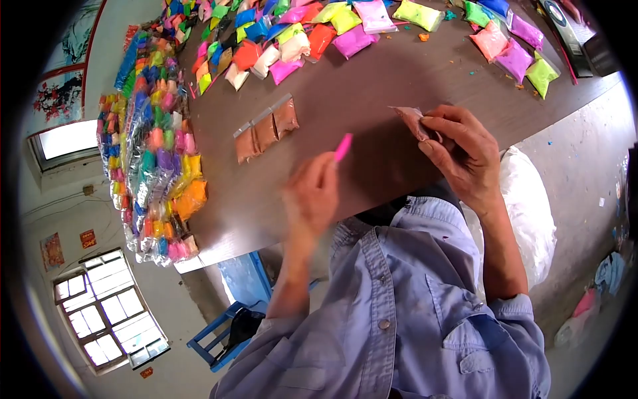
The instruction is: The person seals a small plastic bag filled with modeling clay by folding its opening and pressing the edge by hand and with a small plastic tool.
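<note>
My left hand (pixel 312 194), slightly blurred, is closed around a small bright pink plastic stick (pixel 343 147) whose tip points up and away. Between the thumb and fingers of my right hand (pixel 466 154) is a small clear packet of brown, clay-like stuff (pixel 411 122), raised over the table near its front edge. Three joined brown packets (pixel 267 130) lie in a strip on the table, beyond and to the left of my left hand. The two hands are apart.
Many colourful filled packets (pixel 292 46) cover the far part of the brown table (pixel 239 206). Bundled strips of colourful packets (pixel 159 153) line its left end. More packets (pixel 515 61) lie at the far right. A white bag (pixel 528 219) sits beside me; a blue chair (pixel 222 329) stands lower left.
</note>
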The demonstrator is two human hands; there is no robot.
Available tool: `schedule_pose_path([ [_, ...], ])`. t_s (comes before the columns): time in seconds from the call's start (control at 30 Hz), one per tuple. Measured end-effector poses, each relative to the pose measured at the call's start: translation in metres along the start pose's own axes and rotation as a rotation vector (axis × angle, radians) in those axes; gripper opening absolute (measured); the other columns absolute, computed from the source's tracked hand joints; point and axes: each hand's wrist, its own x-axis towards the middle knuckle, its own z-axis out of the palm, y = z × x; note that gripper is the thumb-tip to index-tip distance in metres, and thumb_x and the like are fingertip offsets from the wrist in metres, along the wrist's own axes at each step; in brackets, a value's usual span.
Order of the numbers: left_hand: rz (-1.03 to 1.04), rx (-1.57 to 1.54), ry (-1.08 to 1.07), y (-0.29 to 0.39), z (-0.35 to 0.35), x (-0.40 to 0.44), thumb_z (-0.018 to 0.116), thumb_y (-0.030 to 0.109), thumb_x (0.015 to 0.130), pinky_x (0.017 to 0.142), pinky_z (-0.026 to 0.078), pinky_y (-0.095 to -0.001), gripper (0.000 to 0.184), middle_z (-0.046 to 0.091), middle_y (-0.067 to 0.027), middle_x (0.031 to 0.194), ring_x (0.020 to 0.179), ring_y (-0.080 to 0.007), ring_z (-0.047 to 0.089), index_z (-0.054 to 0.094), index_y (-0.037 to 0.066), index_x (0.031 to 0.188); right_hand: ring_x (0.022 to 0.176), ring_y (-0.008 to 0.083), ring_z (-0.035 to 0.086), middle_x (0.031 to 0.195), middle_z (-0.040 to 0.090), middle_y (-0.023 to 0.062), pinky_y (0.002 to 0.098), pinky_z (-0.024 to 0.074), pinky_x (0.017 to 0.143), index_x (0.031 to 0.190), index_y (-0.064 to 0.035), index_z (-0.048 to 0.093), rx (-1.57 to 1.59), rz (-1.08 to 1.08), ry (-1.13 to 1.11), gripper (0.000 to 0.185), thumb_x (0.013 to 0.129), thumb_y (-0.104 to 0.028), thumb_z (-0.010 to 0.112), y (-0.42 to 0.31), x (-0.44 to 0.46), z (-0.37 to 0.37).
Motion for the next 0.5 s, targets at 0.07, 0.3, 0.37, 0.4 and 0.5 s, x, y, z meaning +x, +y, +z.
schedule_pose_path([
  [0.07,0.142,-0.142,-0.151,0.029,0.008,-0.008,0.068,0.007,0.099,0.069,0.057,-0.0371,0.014,0.075,-0.0137,0.096,0.079,-0.0269,0.073,0.075,0.002,0.11,0.081,0.0153,0.065,0.112,0.072,0.0085,0.0274,0.0528,0.07,0.11,-0.0018,0.076,-0.01,-0.01,-0.018,0.025,0.086,-0.006,0.084,-0.001,0.0,0.001],
  [0.3,0.271,-0.48,-0.433,0.07,0.001,-0.02,0.07,0.004,0.097,0.066,0.055,-0.0338,0.011,0.072,-0.0107,0.09,0.072,-0.023,0.069,0.073,0.003,0.108,0.087,0.0231,0.069,0.11,0.072,0.0075,0.0331,0.0564,0.073,0.105,-0.0042,0.076,-0.092,-0.104,-0.04,0.028,0.079,-0.003,0.086,-0.002,0.0,0.0],
  [0.37,-0.219,-0.701,-0.411,0.059,-0.02,-0.017,0.067,0.007,0.102,0.063,0.051,-0.0257,0.011,0.072,-0.0052,0.09,0.07,-0.0105,0.065,0.071,0.003,0.111,0.092,0.0275,0.07,0.108,0.072,0.0068,0.0373,0.0579,0.076,0.103,-0.0058,0.076,-0.185,-0.225,-0.081,0.029,0.076,-0.006,0.087,0.0,0.0,0.001],
  [0.4,-0.217,-0.703,-0.41,0.051,-0.026,-0.012,0.067,0.007,0.102,0.063,0.051,-0.0257,0.011,0.072,-0.0052,0.09,0.07,-0.0105,0.065,0.071,0.003,0.111,0.095,0.0284,0.07,0.107,0.072,0.0061,0.0393,0.0585,0.078,0.102,-0.0072,0.077,-0.209,-0.248,-0.095,0.027,0.077,-0.008,0.086,0.0,-0.001,0.002],
  [0.5,-0.27,-0.796,-0.217,0.036,-0.025,0.002,0.064,0.009,0.105,0.063,0.048,-0.0204,0.013,0.072,-0.0027,0.091,0.072,-0.0036,0.06,0.069,0.002,0.114,0.095,0.0284,0.07,0.107,0.072,0.0058,0.0389,0.0587,0.079,0.102,-0.008,0.077,-0.263,-0.305,-0.124,0.025,0.078,-0.009,0.085,-0.001,-0.002,0.003],
])
